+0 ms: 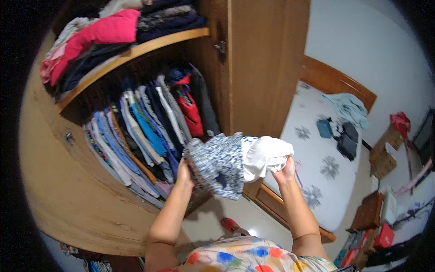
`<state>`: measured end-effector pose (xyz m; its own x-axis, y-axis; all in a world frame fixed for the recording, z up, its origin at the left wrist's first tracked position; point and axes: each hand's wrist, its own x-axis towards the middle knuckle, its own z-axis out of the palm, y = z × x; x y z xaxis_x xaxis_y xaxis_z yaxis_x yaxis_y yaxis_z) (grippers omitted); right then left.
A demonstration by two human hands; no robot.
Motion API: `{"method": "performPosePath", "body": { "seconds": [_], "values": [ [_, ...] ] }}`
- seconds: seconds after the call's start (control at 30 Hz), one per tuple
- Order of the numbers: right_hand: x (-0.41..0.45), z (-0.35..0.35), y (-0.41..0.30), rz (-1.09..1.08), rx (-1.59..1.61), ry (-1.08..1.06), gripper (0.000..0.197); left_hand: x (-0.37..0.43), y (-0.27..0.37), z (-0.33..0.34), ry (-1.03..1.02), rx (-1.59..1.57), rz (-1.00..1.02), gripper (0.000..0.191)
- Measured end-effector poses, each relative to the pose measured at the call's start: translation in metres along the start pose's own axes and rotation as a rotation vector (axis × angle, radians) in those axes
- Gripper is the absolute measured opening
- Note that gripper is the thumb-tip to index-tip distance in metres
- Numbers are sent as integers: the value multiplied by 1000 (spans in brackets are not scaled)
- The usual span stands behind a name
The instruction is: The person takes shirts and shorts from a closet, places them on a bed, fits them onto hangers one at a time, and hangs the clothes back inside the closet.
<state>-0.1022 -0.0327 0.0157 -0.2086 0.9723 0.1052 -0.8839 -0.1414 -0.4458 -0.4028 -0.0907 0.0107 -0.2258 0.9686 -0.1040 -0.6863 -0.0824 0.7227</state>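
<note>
A bundle of folded clothes spans the space between my two hands in front of the wardrobe. My left hand (185, 175) grips its left end, a blue-and-white patterned garment (221, 159). At the other end, my right hand (285, 170) holds a white garment (263, 158), thumb up along its edge. Fingers of both hands are partly hidden under the cloth. Behind the bundle, shirts and jackets (136, 132) hang in a row in the wardrobe, with a red jacket (190, 114) towards the right.
Above the hanging clothes, a wooden shelf (146, 49) bears piled clothes, a bright pink one (108, 30) among them. A wooden door (265, 61) stands right of the compartment. Beyond lies a bed (306, 149) with a pale green cloth (350, 105) and dark bags (348, 139). Boxes (382, 161) line the right wall.
</note>
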Motion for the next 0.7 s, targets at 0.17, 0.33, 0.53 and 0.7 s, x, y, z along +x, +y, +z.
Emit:
{"method": "performPosePath", "body": {
  "seconds": [0.17, 0.33, 0.53, 0.7],
  "values": [
    [-26, -55, -70, -151, -12, 192, 40, 18, -49, 1, -503, 493, 335, 33],
    [-43, -93, -128, -330, 11, 202, 37, -19, -54, 101, -301, -463, -387, 23],
    [-67, -138, -220, -436, 49, 280, 37, 36, -216, 128, -355, 255, -277, 29],
    [-85, -147, -262, -430, 129, 173, 37, 72, -327, 163, -368, 781, -145, 35]
  ]
}}
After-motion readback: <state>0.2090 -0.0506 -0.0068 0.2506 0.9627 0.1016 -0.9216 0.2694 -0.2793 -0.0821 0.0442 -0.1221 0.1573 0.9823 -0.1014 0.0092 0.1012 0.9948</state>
